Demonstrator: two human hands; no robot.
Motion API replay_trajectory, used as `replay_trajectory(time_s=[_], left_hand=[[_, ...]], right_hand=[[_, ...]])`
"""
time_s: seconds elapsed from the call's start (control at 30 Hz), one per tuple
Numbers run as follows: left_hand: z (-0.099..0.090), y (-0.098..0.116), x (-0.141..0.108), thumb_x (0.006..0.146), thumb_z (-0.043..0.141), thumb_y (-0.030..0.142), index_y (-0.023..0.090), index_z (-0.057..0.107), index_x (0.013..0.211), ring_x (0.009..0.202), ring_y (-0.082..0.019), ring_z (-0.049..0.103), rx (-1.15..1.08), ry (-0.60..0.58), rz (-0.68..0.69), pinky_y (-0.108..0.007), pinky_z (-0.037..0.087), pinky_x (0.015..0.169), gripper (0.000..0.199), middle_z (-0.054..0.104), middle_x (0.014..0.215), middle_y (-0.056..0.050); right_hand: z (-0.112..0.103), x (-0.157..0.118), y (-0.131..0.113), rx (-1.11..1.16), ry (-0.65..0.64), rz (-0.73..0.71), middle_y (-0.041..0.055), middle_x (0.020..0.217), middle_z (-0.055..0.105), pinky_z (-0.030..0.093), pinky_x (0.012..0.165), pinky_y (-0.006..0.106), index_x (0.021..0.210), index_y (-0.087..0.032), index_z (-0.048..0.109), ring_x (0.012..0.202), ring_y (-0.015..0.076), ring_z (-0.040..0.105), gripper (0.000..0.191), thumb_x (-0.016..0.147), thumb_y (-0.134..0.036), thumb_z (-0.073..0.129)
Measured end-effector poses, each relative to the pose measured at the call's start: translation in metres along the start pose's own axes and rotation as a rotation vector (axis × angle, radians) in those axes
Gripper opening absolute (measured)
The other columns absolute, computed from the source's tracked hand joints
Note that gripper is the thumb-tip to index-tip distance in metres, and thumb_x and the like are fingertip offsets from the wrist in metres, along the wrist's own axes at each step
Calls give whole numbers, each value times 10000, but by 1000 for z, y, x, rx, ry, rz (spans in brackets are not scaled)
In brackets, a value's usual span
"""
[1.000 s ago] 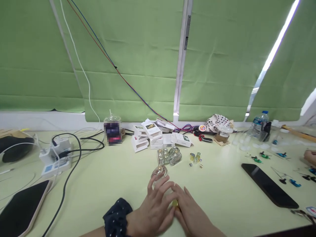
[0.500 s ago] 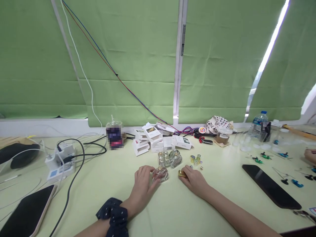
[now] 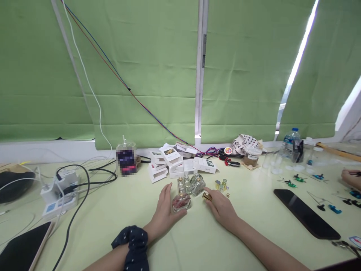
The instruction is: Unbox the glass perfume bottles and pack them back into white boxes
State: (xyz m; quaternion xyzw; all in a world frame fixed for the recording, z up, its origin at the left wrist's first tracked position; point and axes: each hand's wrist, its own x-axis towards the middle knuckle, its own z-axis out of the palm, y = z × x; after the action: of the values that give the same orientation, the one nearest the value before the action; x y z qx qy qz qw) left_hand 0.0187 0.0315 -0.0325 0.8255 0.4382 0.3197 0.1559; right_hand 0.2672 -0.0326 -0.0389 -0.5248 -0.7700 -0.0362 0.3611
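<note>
A pinkish round glass perfume bottle (image 3: 181,203) stands on the table with my left hand (image 3: 163,210) curved around its left side. The fingers point up and apart from the thumb, which lies along the bottle's front; whether it touches the glass I cannot tell. Behind it are two slim clear bottles (image 3: 184,185) and a tilted clear glass bottle (image 3: 197,185). A gold bottle cap (image 3: 207,196) is between the thumb and fingers of my right hand (image 3: 222,206), whose index finger stretches toward the tilted bottle. Several small gold and clear pieces (image 3: 222,185) lie just beyond that hand.
White cardboard boxes (image 3: 172,160) are heaped behind the bottles. A black phone (image 3: 306,213) and small green and blue clips (image 3: 299,178) lie on the right. Cables and a power strip (image 3: 60,195) occupy the left. A person's hand (image 3: 351,177) shows at the right edge.
My left fingers have spread away from the pinkish bottle. My right index finger has stretched forward, and the gold cap has tilted in the hand. The view has shifted slightly.
</note>
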Motion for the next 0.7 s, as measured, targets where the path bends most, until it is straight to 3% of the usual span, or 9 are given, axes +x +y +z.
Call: replay_trajectory(time_s=[0.17,0.33,0.47,0.7], left_hand=[[10,-13,12,660,665,565,148,132,1453,1396,-364,193,77,-101,-32,-510,239,1114,1043,229,1505,-198],[19,-5,20,651,626,637,131,136,1459,1388,-358,224,140,-105,-21,-501,232,1109,1072,280,1489,-211],[26,7,26,684,575,648,118,76,1469,1393,-345,220,153,-131,-45,-506,202,1116,1071,271,1496,-210],[35,20,36,728,534,586,96,54,1472,1419,-333,134,114,-189,-108,-562,85,1125,1012,196,1522,-227]], right_hand=[[-6,0,-5,92,16,-40,64,898,562,433,745,336,985,-199,514,841,201,521,119,912,-184,421],[-2,1,-11,-95,-85,-44,56,845,528,372,708,346,847,-188,508,787,202,476,134,864,-121,394],[5,2,-9,-205,-121,-36,50,858,525,340,721,351,864,-188,512,805,205,467,125,840,-114,415],[15,6,10,-223,-22,13,34,854,517,348,720,320,854,-192,484,802,189,473,100,878,-131,408]])
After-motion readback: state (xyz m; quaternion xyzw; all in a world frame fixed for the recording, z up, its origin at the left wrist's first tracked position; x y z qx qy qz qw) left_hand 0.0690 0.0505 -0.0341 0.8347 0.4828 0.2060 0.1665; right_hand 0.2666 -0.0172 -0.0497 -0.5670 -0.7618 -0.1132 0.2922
